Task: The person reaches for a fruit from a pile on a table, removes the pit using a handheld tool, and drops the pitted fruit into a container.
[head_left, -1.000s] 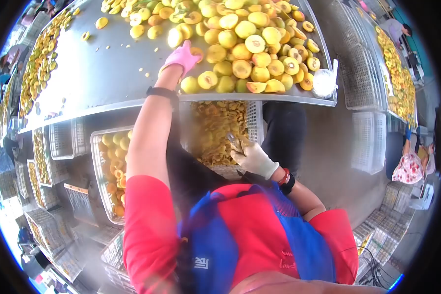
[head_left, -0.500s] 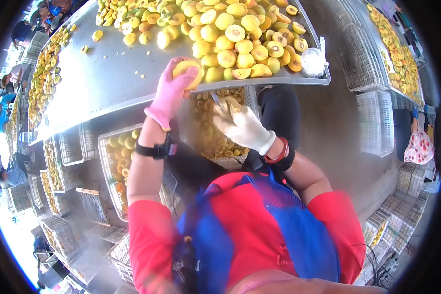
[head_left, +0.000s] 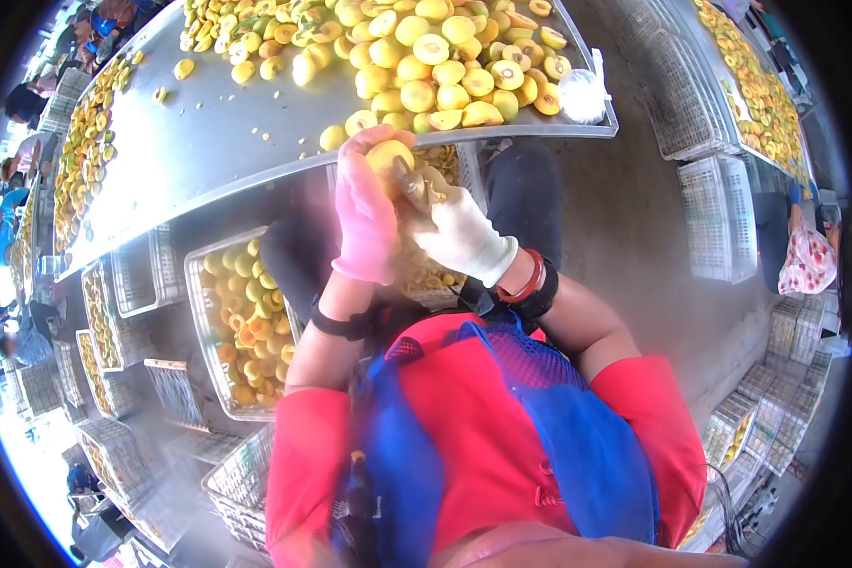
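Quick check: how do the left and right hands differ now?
The left hand is gloved in pink, the right hand in white. The left hand grips a yellow peach. The right hand holds a small metal tool against it. The left wrist has only a black band, while the right wrist also has a red bangle. Both hands meet near the steel table edge.

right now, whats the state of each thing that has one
left hand, closed around the fruit
fruit, held, tool against it
right hand, gripping the tool
tool, tip on the fruit
fruit pile, whole and halved mixed
left crate, nearly full of fruit
right crate, empty
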Tool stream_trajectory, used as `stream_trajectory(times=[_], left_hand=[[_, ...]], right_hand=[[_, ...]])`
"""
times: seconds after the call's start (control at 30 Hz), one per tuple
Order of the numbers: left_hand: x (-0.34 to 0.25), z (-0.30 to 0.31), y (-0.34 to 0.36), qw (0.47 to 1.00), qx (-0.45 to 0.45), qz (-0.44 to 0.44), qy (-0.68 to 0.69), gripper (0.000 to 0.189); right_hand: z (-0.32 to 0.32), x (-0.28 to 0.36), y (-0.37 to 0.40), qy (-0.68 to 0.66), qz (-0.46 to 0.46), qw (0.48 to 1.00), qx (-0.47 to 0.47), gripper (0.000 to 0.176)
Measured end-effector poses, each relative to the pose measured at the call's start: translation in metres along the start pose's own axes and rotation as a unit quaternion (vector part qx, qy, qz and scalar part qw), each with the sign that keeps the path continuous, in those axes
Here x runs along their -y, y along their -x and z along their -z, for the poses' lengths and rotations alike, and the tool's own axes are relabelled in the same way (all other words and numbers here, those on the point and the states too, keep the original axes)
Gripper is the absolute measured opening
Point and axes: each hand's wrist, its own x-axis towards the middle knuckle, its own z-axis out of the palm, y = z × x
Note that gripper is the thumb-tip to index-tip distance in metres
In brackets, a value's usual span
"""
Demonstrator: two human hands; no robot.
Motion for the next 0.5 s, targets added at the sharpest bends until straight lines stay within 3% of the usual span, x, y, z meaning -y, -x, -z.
stream_trajectory(times=[0.1,0.2,0.33,0.4,0.5], left_hand=[[0.01,-0.002,0.003,0.994,0.013,-0.09,-0.06,0.05],[0.015,-0.005,0.006,0.99,-0.001,-0.108,-0.085,0.051],[0.006,-0.011,0.009,0.998,-0.036,-0.051,-0.014,0.058],[-0.006,-0.018,0.01,0.997,-0.055,-0.02,0.052,0.06],[0.001,-0.014,0.009,0.994,-0.025,-0.106,-0.012,0.063]], right_hand=[[0.003,0.0,0.002,0.017,0.036,0.999,0.008,0.033],[0.008,0.001,0.004,-0.028,0.028,0.999,0.019,0.034],[0.006,0.0,0.009,-0.065,0.009,0.998,0.007,0.031],[0.004,0.003,0.01,-0.034,0.049,0.998,-0.017,0.029],[0.006,0.006,0.009,-0.062,0.034,0.997,-0.022,0.028]])
